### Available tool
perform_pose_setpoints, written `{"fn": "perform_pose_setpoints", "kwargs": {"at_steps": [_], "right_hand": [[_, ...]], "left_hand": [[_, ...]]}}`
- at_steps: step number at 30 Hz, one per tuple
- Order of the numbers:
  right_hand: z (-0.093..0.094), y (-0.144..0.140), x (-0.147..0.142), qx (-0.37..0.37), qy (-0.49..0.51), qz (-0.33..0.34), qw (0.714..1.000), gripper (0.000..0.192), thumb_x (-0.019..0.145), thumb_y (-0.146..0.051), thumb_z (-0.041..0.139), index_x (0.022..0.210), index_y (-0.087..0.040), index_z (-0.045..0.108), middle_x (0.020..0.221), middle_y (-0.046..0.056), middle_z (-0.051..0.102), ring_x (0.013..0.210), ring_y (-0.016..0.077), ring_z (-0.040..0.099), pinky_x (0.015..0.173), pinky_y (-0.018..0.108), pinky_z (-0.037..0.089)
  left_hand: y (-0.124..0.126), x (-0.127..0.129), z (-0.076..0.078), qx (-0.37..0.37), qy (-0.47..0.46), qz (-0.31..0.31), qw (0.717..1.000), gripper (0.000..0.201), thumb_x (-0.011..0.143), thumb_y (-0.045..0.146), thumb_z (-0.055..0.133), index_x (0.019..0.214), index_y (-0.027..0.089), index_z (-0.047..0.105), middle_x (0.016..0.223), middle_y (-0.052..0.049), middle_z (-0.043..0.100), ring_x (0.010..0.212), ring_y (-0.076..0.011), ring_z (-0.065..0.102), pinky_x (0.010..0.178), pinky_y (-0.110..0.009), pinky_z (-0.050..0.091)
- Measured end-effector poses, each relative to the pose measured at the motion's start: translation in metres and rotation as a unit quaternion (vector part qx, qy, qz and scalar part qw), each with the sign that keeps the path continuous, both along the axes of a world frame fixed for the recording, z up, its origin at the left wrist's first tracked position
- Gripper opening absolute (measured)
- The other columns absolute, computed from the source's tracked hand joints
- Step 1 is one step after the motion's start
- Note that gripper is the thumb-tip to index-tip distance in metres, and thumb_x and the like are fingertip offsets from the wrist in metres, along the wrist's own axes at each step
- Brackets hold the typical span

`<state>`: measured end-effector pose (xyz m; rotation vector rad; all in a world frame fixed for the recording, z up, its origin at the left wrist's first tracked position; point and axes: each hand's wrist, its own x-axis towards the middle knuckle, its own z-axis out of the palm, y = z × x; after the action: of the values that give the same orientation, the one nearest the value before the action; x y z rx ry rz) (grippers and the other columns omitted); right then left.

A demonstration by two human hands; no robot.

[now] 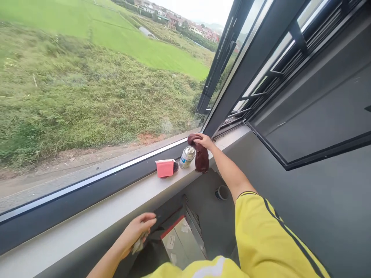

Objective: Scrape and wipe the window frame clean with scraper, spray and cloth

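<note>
My right hand [204, 141] reaches to the sill by the window frame. Its fingers curl over a dark brown cloth [202, 158], which drapes down over the sill's inner edge. Just left of the cloth stands a metal aerosol can [187, 157], upright, its nozzle end on top. A pink, flat-sided item [165, 169] sits farther left, with something dark behind its right end; its kind is unclear. My left hand [139, 231] hangs below the sill on the room side. Its fingers are closed around a crumpled, pale greyish piece [138, 244], blurred and partly hidden by the palm.
A pale window sill [87, 220] runs diagonally beneath the large pane and its dark frame [95, 173]. An opened window sash [216, 73] tilts outward at the upper right. Below are a white cup-like container [222, 192] and a light box [181, 241] with a red edge.
</note>
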<state>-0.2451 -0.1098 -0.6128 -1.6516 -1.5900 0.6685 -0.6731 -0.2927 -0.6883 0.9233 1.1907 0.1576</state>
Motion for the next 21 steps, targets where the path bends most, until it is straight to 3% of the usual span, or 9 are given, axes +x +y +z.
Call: {"fn": "perform_pose_setpoints", "kwargs": {"at_steps": [4,6,8,10,14,18,21], "right_hand": [[-0.028,0.033,-0.028,-0.022,-0.169,0.186,0.968,0.047,0.07,-0.032,0.067,0.115,-0.018,0.064,0.109,0.002,0.06,0.097,0.0125,0.054,0.093,0.022,0.039],[-0.046,0.03,-0.032,-0.031,-0.257,0.204,0.944,0.047,0.074,-0.034,0.066,0.119,-0.025,0.062,0.113,0.002,0.056,0.097,0.0136,0.054,0.087,0.021,0.041],[-0.056,0.023,-0.027,-0.043,-0.335,0.156,0.928,0.044,0.08,-0.036,0.061,0.124,-0.03,0.059,0.117,0.004,0.053,0.1,0.0172,0.054,0.085,0.024,0.042],[-0.055,0.017,-0.015,-0.071,-0.402,0.061,0.911,0.042,0.085,-0.034,0.054,0.127,-0.032,0.055,0.121,0.007,0.05,0.105,0.0215,0.053,0.087,0.029,0.042],[-0.034,0.019,0.011,-0.236,-0.437,-0.139,0.857,0.046,0.088,-0.022,0.043,0.133,-0.028,0.047,0.129,0.015,0.045,0.109,0.0254,0.055,0.09,0.038,0.043],[-0.007,0.015,0.025,-0.336,-0.402,-0.169,0.835,0.043,0.082,-0.021,0.053,0.123,-0.012,0.057,0.12,0.022,0.054,0.11,0.0284,0.056,0.088,0.038,0.045],[0.013,-0.017,0.036,-0.391,-0.361,-0.15,0.833,0.034,0.076,-0.024,0.062,0.105,-0.008,0.068,0.104,0.02,0.064,0.099,0.0263,0.061,0.084,0.033,0.046]], "left_hand": [[-0.024,-0.043,-0.033,-0.036,0.059,0.085,0.994,0.051,0.056,0.065,0.07,0.094,0.033,0.062,0.063,0.0,0.057,0.057,-0.0189,0.053,0.049,-0.029,0.042],[-0.026,-0.055,-0.041,-0.054,0.073,0.117,0.989,0.055,0.052,0.067,0.071,0.094,0.033,0.061,0.062,-0.001,0.057,0.058,-0.0211,0.054,0.051,-0.031,0.044],[-0.021,-0.061,-0.04,-0.047,0.091,0.129,0.986,0.061,0.051,0.068,0.07,0.097,0.031,0.06,0.065,-0.003,0.058,0.062,-0.0235,0.056,0.053,-0.033,0.046],[-0.013,-0.062,-0.033,-0.031,0.106,0.12,0.987,0.068,0.053,0.071,0.068,0.104,0.027,0.057,0.083,-0.007,0.063,0.073,-0.0256,0.059,0.056,-0.034,0.048],[-0.004,-0.061,-0.016,-0.034,0.106,0.097,0.989,0.079,0.055,0.073,0.065,0.114,0.022,0.052,0.118,-0.014,0.056,0.087,-0.0274,0.059,0.062,-0.035,0.05],[-0.015,-0.062,-0.01,0.007,0.094,0.089,0.992,0.08,0.059,0.072,0.064,0.117,0.019,0.05,0.105,-0.013,0.061,0.071,-0.0214,0.056,0.057,-0.032,0.048],[-0.026,-0.071,-0.005,0.01,0.072,0.093,0.993,0.079,0.059,0.071,0.064,0.117,0.02,0.049,0.107,-0.013,0.06,0.067,-0.0188,0.054,0.056,-0.031,0.047]]}}
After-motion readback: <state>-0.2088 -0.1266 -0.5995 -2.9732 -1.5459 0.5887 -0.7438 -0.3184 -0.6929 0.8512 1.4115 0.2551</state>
